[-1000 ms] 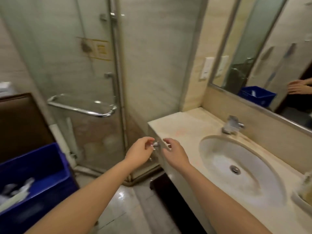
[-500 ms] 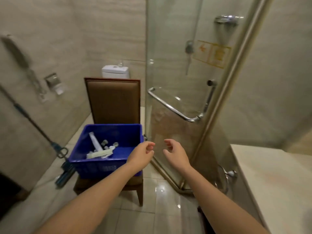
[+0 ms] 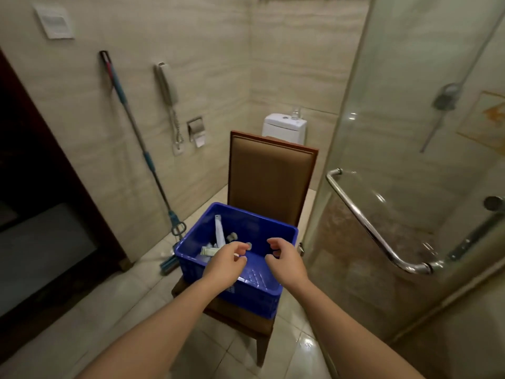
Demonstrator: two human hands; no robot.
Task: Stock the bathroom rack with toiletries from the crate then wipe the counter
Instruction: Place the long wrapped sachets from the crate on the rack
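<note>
We find the blue rectangular plastic crate sitting upright and open-topped on the seat of a brown padded chair, turned slightly so one corner points near. Inside, toward its far left corner, we see a long white tube leaning up against the wall, small grey-capped bottles just right of it, and a pale green-labelled tube lying flat on the bottom.

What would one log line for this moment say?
left hand: empty, above crate | right hand: empty, above crate | toiletries: in crate
</note>
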